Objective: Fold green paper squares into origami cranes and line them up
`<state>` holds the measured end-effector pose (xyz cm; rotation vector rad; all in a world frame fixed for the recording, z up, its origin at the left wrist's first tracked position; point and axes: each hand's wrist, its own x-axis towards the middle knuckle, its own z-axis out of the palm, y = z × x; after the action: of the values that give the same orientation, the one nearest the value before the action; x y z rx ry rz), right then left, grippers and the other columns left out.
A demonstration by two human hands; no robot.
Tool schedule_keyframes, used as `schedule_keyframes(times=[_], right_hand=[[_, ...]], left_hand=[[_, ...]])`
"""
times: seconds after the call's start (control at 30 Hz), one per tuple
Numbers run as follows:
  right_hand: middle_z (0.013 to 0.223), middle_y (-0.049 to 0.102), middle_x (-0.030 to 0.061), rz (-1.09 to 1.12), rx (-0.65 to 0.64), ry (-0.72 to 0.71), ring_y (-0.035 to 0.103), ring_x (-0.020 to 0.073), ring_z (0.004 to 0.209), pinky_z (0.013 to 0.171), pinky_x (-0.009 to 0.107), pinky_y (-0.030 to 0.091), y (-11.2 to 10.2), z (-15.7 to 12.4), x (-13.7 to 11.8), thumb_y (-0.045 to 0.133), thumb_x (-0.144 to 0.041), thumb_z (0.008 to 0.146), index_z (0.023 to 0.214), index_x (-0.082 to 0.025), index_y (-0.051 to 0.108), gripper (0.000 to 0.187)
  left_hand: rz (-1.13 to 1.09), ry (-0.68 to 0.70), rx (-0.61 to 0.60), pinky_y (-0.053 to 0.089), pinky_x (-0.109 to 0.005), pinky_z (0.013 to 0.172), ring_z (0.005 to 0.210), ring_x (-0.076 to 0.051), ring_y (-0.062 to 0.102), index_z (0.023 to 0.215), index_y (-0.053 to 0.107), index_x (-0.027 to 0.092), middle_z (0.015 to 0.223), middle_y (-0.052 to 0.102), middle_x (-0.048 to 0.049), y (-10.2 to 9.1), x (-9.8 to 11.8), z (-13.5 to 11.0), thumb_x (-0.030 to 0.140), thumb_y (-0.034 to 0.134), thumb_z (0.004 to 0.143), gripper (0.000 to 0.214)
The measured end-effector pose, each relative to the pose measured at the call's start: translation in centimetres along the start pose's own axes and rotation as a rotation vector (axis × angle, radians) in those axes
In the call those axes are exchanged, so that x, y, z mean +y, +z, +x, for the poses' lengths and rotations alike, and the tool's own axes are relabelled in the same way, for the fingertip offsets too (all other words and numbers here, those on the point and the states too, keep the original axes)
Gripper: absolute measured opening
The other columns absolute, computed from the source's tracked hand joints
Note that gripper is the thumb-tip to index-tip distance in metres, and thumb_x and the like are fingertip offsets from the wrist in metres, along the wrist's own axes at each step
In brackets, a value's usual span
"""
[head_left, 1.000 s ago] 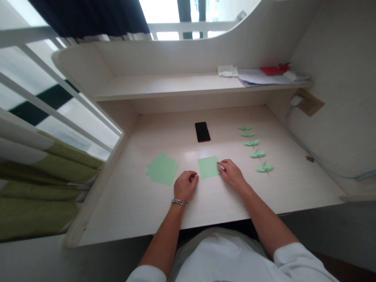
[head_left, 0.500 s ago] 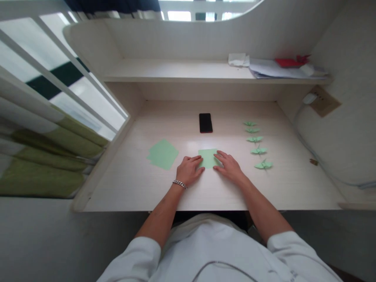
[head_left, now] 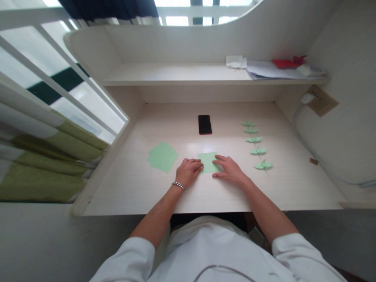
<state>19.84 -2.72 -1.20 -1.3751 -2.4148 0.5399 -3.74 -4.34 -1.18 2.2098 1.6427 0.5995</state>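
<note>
A single green paper square (head_left: 208, 160) lies flat on the pale wooden desk (head_left: 141, 188) in front of me. My left hand (head_left: 188, 171), with a chain bracelet on the wrist, rests at the sheet's left edge, its fingers curled and pinching that edge. My right hand (head_left: 230, 170) lies on the sheet's right edge with the fingers stretched out flat. A stack of green sheets (head_left: 162, 156) sits to the left of my left hand.
Several folded green paper cranes (head_left: 255, 140) stand in a row on the right. A black phone (head_left: 205, 124) lies farther back. The shelf (head_left: 176, 76) above holds white papers (head_left: 264, 70) and a red object (head_left: 286, 62). A cable (head_left: 305, 145) runs down the right wall.
Both hands closed in on the single sheet from its lower corners. The left fingers went from flat on the edge to curled on it. The camera view shifted slightly.
</note>
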Motion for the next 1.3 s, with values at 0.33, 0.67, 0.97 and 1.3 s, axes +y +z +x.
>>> schedule_keyframes(times=[0.33, 0.67, 0.97, 1.3], right_hand=[[0.139, 0.049, 0.0105, 0.016, 0.009, -0.025, 0.05, 0.0287, 0.119, 0.101, 0.043, 0.037, -0.1, -0.4, -0.3, 0.071, -0.044, 0.073, 0.125, -0.024, 0.059, 0.057], [0.118, 0.066, 0.0032, 0.247, 0.13, 0.063, 0.06, 0.0216, 0.105, 0.094, 0.036, 0.043, 0.7, 0.2, 0.3, 0.06, -0.02, 0.079, 0.11, -0.027, 0.068, 0.033], [0.103, 0.07, 0.0044, 0.623, 0.411, 0.111, 0.063, 0.0191, 0.096, 0.088, 0.032, 0.046, -0.8, 1.8, -1.4, 0.055, -0.03, 0.086, 0.1, -0.023, 0.07, 0.022], [0.123, 0.059, 0.0136, 1.038, 0.544, 0.21, 0.064, 0.0216, 0.09, 0.078, 0.033, 0.05, -0.7, 7.1, -1.4, 0.071, -0.051, 0.068, 0.077, -0.016, 0.068, 0.036]], left_hand=[[-0.005, 0.012, -0.014, 0.044, -0.033, 0.07, 0.098, -0.026, 0.051, 0.104, 0.069, 0.034, 0.106, 0.067, -0.004, -0.1, 0.2, -0.1, 0.047, 0.065, 0.077, 0.03], [-0.107, -0.054, 0.052, 0.043, -0.03, 0.074, 0.087, -0.02, 0.057, 0.095, 0.071, 0.028, 0.099, 0.067, -0.0038, 0.0, -0.3, 0.7, 0.051, 0.055, 0.084, 0.03], [-0.8, -0.2, 0.006, 0.051, -0.028, 0.064, 0.067, -0.013, 0.06, 0.14, 0.04, 0.03, 0.094, 0.065, -0.0041, -0.5, -0.1, 1.6, 0.041, 0.077, 0.066, 0.083], [-1.051, -0.182, 0.19, 0.053, -0.035, 0.079, 0.078, -0.018, 0.063, 0.09, 0.073, 0.013, 0.083, 0.069, -0.0057, -0.1, -0.9, 7.2, 0.043, 0.072, 0.072, 0.035]])
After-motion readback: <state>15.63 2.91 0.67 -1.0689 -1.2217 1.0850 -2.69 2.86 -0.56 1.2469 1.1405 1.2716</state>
